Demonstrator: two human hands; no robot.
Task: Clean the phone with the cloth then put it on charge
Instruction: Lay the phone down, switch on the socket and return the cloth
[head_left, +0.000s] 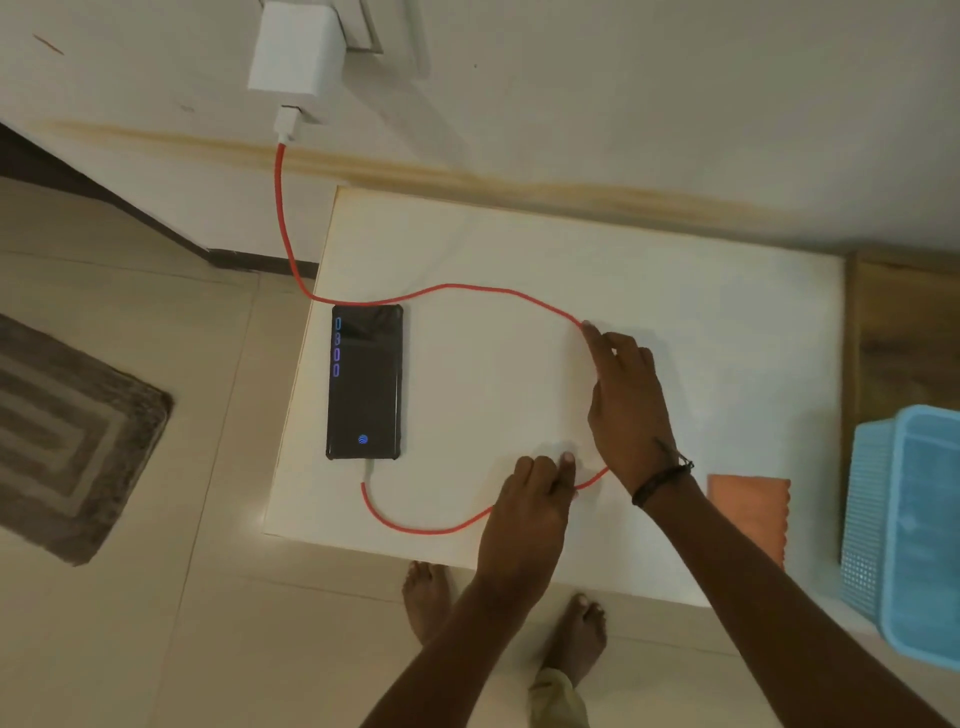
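Observation:
A black phone (364, 382) lies screen up near the left edge of the white table (701, 322), its display lit with blue marks. A red cable (447, 287) runs from the white charger (293, 49) in the wall socket, loops across the table and is plugged into the phone's near end. My right hand (626, 400) rests flat over the cable's loop, one fingertip touching the cable. My left hand (532, 512) lies on the cable near the front edge, fingers loosely curled. An orange cloth (750, 512) lies folded at the table's right front.
A light blue plastic basket (909, 525) stands at the far right beside a wooden surface (904, 332). A grey patterned mat (67, 436) lies on the tiled floor at left. My bare feet (431, 597) stand by the table's front edge.

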